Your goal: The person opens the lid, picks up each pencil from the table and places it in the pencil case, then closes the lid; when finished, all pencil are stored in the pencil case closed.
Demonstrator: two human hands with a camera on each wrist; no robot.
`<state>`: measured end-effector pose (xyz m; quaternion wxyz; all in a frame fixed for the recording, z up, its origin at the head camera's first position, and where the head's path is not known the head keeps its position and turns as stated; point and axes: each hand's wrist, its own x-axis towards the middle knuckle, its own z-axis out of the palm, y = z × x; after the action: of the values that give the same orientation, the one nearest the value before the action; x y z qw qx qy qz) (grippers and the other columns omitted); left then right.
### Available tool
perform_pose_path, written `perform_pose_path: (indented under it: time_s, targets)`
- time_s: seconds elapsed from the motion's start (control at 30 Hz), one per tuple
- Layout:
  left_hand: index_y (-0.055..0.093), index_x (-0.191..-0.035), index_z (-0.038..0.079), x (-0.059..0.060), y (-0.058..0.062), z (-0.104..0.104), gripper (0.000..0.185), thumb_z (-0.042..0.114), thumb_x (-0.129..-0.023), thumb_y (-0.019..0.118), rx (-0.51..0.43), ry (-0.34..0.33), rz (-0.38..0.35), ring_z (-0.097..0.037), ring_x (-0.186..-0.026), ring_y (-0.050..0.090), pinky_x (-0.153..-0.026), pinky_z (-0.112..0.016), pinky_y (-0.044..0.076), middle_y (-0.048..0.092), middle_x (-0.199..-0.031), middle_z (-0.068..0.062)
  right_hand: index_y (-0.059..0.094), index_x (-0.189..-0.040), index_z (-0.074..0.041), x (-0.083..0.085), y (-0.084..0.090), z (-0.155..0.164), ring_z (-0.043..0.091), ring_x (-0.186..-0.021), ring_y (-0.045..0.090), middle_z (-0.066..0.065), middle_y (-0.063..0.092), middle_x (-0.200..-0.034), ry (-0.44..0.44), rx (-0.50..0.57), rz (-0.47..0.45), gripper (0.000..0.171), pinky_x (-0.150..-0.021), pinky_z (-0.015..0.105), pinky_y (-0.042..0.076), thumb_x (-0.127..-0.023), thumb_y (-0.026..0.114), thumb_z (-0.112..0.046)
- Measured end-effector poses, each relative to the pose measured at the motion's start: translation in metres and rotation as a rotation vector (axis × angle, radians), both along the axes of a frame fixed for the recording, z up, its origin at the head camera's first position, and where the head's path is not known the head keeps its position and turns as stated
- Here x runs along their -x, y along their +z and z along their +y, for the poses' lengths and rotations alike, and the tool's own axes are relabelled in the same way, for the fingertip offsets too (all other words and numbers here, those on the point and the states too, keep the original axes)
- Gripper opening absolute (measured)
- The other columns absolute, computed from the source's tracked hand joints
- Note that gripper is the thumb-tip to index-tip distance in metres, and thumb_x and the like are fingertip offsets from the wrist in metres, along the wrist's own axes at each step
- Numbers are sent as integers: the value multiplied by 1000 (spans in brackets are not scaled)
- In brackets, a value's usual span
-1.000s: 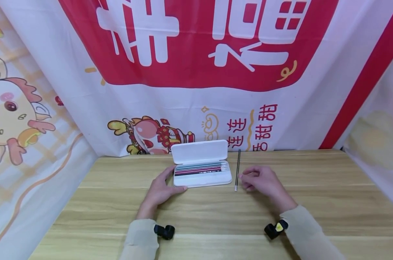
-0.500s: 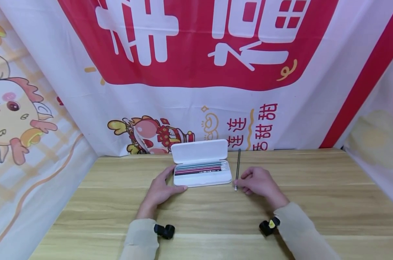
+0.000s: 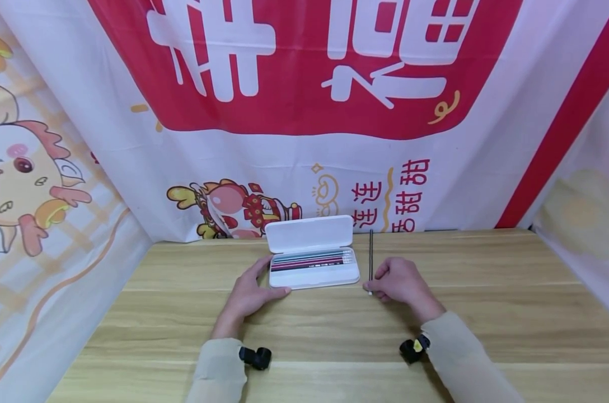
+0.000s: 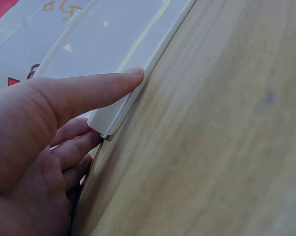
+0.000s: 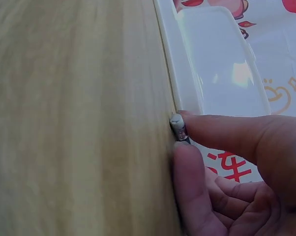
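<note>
A white pencil case lies with its lid raised at the back of the table. Inside its tray, several pencils in teal, red and black lie side by side, eraser ends to the right. My left hand holds the case's left end, thumb along the front edge and fingers around the side, as the left wrist view shows. To the right of the case is a dark striped pencil, pointing away from me. My right hand pinches it near its white eraser between thumb and forefinger.
The wooden table ends at a white and red printed cloth hanging right behind the case. Patterned cloth also hangs on the left. A small black camera sits on each wrist.
My right hand has moved left onto the pencil and now pinches its eraser end. The pencil's near end has swung slightly right, so it stands straighter. The left hand stays on the case.
</note>
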<state>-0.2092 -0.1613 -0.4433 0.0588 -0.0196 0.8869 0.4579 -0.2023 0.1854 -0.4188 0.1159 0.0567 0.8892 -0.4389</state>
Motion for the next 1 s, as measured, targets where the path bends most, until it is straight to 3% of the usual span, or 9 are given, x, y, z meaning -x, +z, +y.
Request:
perform_pose_path:
  time_s: [0.23, 0.57, 1.0]
  targets:
    - [43, -166, 27, 1, 0, 1, 96, 40, -85, 92, 11, 0, -2, -41, -166, 23, -132, -69, 22, 35, -177, -10, 68, -96, -1, -3, 6, 1, 20, -72, 72, 12, 74, -87, 9, -25, -59, 18, -64, 30, 65, -94, 83, -11]
    - [43, -166, 24, -3, 2, 1, 96, 40, -85, 92, 3, 6, -5, -43, -166, 22, -132, -70, 23, 34, -177, -12, 70, -99, 0, -4, 5, 4, 21, -75, 72, 13, 75, -91, 27, -21, -51, 13, -65, 31, 66, -97, 79, -10]
    - [43, -166, 25, -3, 3, 2, 97, 40, -85, 93, 2, 13, -11, -43, -166, 23, -131, -70, 23, 34, -177, -12, 69, -114, 7, 3, -6, 30, 19, -78, 75, 17, 77, -97, 82, 257, -29, 23, -74, 35, 69, -101, 74, -11]
